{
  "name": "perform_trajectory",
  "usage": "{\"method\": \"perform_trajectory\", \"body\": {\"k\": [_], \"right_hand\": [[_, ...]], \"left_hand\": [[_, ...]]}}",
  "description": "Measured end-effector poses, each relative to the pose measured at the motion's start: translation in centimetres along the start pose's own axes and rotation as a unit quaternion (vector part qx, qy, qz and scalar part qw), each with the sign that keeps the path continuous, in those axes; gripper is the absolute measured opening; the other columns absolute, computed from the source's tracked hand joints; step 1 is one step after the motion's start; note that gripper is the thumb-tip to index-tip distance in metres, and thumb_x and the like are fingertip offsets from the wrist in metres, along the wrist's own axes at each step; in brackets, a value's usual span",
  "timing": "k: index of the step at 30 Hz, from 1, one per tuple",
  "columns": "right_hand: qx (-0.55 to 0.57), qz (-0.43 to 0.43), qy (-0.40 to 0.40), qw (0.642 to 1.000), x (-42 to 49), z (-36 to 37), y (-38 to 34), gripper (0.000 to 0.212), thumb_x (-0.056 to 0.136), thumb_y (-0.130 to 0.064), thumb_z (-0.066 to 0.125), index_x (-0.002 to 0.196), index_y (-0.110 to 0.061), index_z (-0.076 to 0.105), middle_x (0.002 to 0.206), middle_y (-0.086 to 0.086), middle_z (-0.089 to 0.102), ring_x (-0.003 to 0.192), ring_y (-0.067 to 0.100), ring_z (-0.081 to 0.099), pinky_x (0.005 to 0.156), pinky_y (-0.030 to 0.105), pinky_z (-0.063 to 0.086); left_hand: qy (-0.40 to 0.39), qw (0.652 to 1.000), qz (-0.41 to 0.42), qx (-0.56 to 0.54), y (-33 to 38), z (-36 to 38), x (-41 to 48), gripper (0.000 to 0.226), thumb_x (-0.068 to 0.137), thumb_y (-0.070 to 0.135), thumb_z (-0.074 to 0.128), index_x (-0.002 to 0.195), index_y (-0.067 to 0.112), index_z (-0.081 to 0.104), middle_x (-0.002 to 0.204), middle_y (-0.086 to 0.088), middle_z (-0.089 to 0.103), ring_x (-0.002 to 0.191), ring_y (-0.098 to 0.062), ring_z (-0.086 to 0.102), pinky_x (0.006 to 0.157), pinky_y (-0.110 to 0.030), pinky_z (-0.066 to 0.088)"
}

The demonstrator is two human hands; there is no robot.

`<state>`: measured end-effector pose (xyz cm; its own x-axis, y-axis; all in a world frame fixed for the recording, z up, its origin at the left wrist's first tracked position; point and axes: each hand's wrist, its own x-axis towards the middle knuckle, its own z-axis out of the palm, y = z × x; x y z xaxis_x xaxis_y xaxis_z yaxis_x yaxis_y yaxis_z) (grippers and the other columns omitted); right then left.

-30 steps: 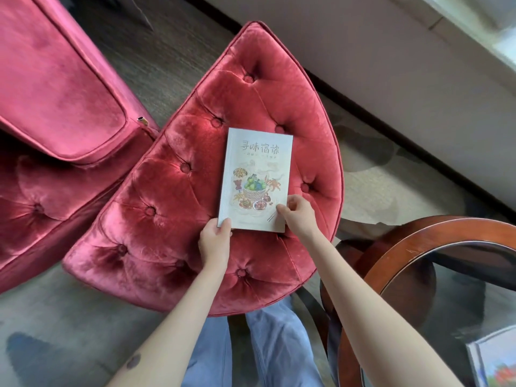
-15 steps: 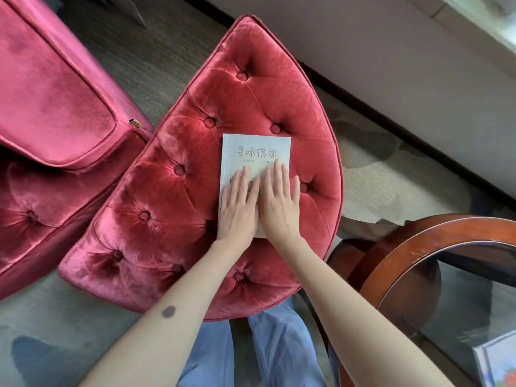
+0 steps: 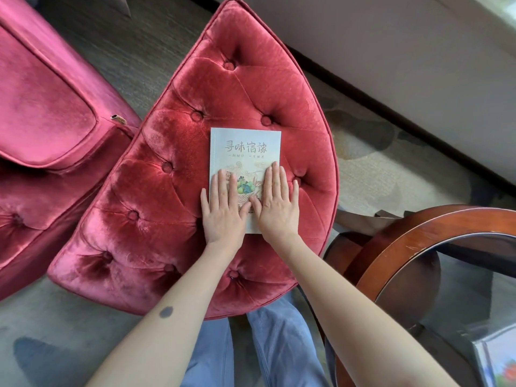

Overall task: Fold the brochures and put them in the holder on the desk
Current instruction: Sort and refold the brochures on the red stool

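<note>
Looking down from the head camera: patterned carpet (image 3: 377,169) covers the floor, with a red velvet armchair (image 3: 42,121) at far left. A tufted red velvet footstool (image 3: 173,219), shaped like a wedge with a rounded edge, fills the centre. A round table (image 3: 391,263) with a dark wooden rim and glass top stands at lower right, close beside the footstool. Blue trousers (image 3: 279,344) show below the footstool's near edge. The brochure (image 3: 245,146) lies closed and flat on the footstool, cover up, its printed title toward the far end. The left hand (image 3: 223,213) and right hand (image 3: 276,208) rest palm down, side by side, on the near half of the brochure. The fingers (image 3: 275,177) of both are straight and slightly spread, gripping nothing; the thumbs nearly meet over the cover picture. Each little finger lies past a side edge of the brochure, on the velvet. A colourful printed item (image 3: 499,358) sits at the table's near corner, too cropped to identify.
</note>
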<state>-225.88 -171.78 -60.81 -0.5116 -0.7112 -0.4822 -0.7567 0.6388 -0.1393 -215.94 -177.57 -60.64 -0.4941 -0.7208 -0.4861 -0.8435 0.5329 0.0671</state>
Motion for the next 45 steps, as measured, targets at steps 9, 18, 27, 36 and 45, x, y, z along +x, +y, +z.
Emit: {"method": "perform_trajectory", "body": {"k": [9, 18, 27, 36, 45], "right_hand": [[0.168, 0.118, 0.006, 0.979, -0.3, -1.7, -0.1, 0.069, 0.095, -0.045, 0.038, 0.147, -0.004, 0.017, 0.156, 0.012, 0.018, 0.144, 0.023, 0.017, 0.117, 0.043, 0.013], [0.373, 0.236, 0.045, 0.896, 0.4, -3.2, 0.0, 0.024, 0.091, -0.026, 0.053, 0.106, -0.009, 0.059, 0.116, 0.010, 0.056, 0.113, 0.028, 0.048, 0.098, 0.040, 0.037], [0.510, 0.245, 0.019, 0.824, -1.0, -3.4, 3.0, 0.010, 0.088, -0.013, 0.056, 0.098, -0.012, 0.055, 0.076, -0.014, 0.052, 0.069, -0.001, 0.049, 0.058, 0.003, 0.037], [0.583, 0.234, 0.067, 0.775, -3.5, -8.9, 4.3, 0.015, 0.089, -0.014, 0.056, 0.102, -0.008, 0.059, 0.090, -0.006, 0.060, 0.084, 0.007, 0.055, 0.071, 0.016, 0.042], [0.611, 0.241, 0.139, 0.741, -8.0, -16.0, 9.4, 0.016, 0.088, -0.017, 0.058, 0.102, -0.010, 0.058, 0.097, 0.001, 0.061, 0.089, 0.012, 0.057, 0.075, 0.021, 0.044]], "left_hand": [[0.065, 0.931, -0.196, -0.301, 0.9, -3.2, 0.9, 0.068, 0.096, 0.028, 0.042, 0.147, 0.001, 0.008, 0.157, -0.016, 0.011, 0.145, -0.025, 0.013, 0.117, -0.034, 0.014], [0.070, 0.872, -0.244, -0.418, 0.1, -4.6, 1.9, 0.056, 0.088, 0.017, 0.056, 0.139, 0.005, 0.036, 0.134, -0.016, 0.051, 0.126, -0.029, 0.044, 0.106, -0.034, 0.031], [0.008, 0.765, -0.277, -0.581, 0.5, -4.7, 0.7, 0.014, 0.086, 0.009, 0.058, 0.098, 0.006, 0.064, 0.097, -0.016, 0.067, 0.083, -0.023, 0.060, 0.083, -0.041, 0.051], [-0.002, 0.749, -0.209, -0.629, 2.7, -10.4, -1.2, 0.014, 0.089, 0.005, 0.056, 0.103, 0.003, 0.059, 0.078, 0.000, 0.062, 0.070, -0.012, 0.059, 0.076, -0.035, 0.050], [-0.032, 0.759, -0.099, -0.643, 8.7, -16.7, -3.7, 0.003, 0.089, 0.007, 0.057, 0.090, 0.009, 0.059, 0.080, -0.003, 0.065, 0.067, -0.012, 0.062, 0.059, -0.022, 0.054]]}}
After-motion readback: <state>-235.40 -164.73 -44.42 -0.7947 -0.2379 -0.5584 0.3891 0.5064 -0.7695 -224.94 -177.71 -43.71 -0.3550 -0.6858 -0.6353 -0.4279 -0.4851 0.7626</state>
